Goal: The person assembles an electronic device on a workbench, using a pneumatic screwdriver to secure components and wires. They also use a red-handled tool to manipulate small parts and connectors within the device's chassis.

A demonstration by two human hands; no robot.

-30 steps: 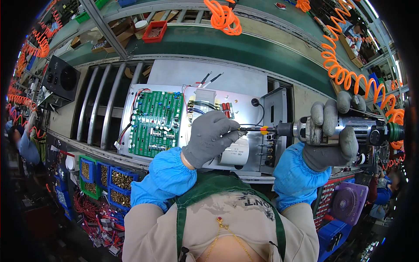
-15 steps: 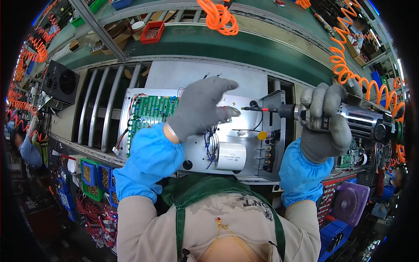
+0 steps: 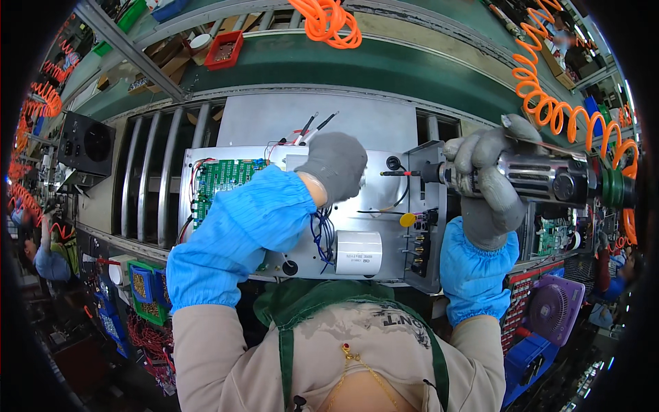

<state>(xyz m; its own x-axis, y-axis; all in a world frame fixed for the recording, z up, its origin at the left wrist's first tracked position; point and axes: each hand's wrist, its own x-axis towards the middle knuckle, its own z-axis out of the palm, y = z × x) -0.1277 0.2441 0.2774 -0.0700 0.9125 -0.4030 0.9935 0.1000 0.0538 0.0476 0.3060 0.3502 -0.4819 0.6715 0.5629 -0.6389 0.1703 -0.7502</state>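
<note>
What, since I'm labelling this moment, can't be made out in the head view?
All in the head view:
Left hand: fingertips and anything in them, hidden by its gloved back.
Green circuit board: lower right part, under the blue left sleeve.
Power driver: stretch covered by the right hand.
Orange hose coil: top, cut off by the upper edge.

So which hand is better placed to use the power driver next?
Probably the right hand: it grips the power driver, whose bit points left over the metal chassis. The left hand, also over the chassis, hides whether it holds anything.

gloved right hand point(image 3: 497, 191) curled
</note>
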